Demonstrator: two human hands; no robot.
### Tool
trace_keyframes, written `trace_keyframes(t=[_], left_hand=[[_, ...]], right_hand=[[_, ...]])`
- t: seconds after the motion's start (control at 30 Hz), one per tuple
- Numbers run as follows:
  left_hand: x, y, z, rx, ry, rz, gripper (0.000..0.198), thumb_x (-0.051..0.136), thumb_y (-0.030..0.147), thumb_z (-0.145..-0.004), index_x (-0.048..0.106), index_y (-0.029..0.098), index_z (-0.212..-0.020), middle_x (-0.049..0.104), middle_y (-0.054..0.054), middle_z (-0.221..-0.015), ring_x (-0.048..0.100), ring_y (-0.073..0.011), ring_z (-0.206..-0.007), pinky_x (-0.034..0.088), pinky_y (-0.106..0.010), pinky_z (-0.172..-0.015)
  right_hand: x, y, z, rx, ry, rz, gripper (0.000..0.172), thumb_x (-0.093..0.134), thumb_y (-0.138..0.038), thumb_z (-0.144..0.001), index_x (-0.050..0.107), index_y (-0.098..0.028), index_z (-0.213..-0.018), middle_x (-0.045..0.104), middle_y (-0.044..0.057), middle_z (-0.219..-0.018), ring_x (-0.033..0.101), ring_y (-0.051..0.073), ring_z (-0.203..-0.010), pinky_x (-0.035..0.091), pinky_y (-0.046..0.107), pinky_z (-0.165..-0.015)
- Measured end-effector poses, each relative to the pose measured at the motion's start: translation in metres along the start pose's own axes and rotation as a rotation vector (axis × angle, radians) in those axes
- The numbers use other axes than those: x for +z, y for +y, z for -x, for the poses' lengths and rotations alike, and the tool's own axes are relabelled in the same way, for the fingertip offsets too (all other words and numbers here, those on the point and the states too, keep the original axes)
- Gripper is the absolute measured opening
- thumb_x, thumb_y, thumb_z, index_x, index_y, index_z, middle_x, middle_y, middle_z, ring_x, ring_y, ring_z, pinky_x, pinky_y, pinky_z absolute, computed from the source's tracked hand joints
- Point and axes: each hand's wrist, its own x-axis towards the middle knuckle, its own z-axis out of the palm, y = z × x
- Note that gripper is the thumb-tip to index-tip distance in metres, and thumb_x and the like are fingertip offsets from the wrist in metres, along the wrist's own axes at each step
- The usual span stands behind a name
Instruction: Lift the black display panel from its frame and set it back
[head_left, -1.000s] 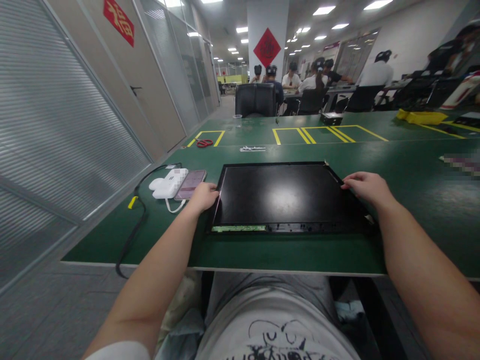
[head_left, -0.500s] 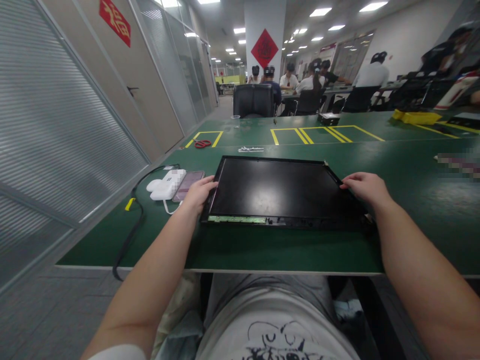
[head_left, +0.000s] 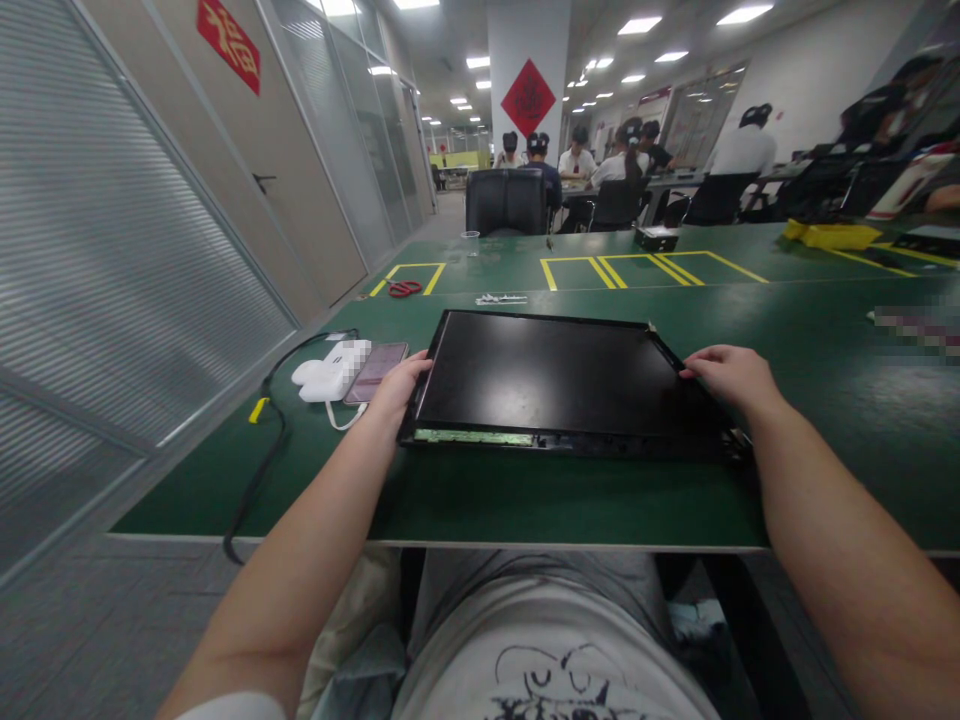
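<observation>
A laptop screen panel [head_left: 547, 375] in a black frame lies face up in front of me, low over the green table [head_left: 570, 505]. A green circuit strip [head_left: 472, 438] shows along its near edge at the left. My left hand [head_left: 405, 385] grips the panel's left edge, thumb on top and the other fingers mostly hidden. At the right edge, my right hand [head_left: 739, 378] pinches the frame between thumb and fingers. Something small, perhaps a hinge [head_left: 739, 440], sits at the near right corner.
To the left are a white device [head_left: 330, 372], a phone [head_left: 376, 372] and a black cable [head_left: 266, 455]. Red-handled scissors [head_left: 405, 289], small white pieces [head_left: 501, 299], a clear cup [head_left: 470, 241] and a yellow tray [head_left: 832, 235] lie farther back. Several people sit beyond.
The panel has shifted very slightly left at its near left corner, along with my left hand. My right hand keeps its place on the right edge.
</observation>
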Motion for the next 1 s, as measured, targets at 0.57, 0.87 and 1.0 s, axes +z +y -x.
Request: trace_keyframes(t=[0.57, 0.87, 1.0], left_hand=[[0.005, 0.001, 0.014, 0.05, -0.04, -0.079, 0.061, 0.089, 0.011, -0.076, 0.072, 0.014, -0.134, 0.083, -0.006, -0.084, 0.076, -0.0188, -0.059, 0.063, -0.026, -0.057], [0.003, 0.001, 0.014, 0.07, -0.003, -0.066, 0.034, 0.082, 0.01, -0.077, 0.079, 0.012, -0.11, 0.081, -0.007, -0.082, 0.077, -0.0205, -0.068, 0.061, -0.026, -0.059], [0.005, 0.002, 0.02, 0.063, -0.02, -0.089, 0.043, 0.078, 0.0, -0.071, 0.077, 0.013, -0.112, 0.082, -0.007, -0.085, 0.077, -0.0201, -0.071, 0.063, -0.029, -0.064]], right_hand=[[0.004, 0.007, -0.005, -0.02, 0.019, -0.026, 0.006, 0.071, -0.024, -0.078, 0.073, -0.025, -0.072, 0.077, 0.006, -0.076, 0.072, 0.028, -0.097, 0.056, 0.041, -0.09], [0.002, 0.002, 0.0, 0.002, 0.01, -0.022, 0.006, 0.07, -0.024, -0.081, 0.074, -0.024, -0.076, 0.078, 0.006, -0.08, 0.072, 0.027, -0.101, 0.054, 0.04, -0.094], [0.003, 0.004, -0.002, 0.0, 0.004, -0.016, 0.006, 0.07, -0.025, -0.081, 0.074, -0.025, -0.076, 0.079, 0.006, -0.081, 0.071, 0.028, -0.105, 0.054, 0.041, -0.097]])
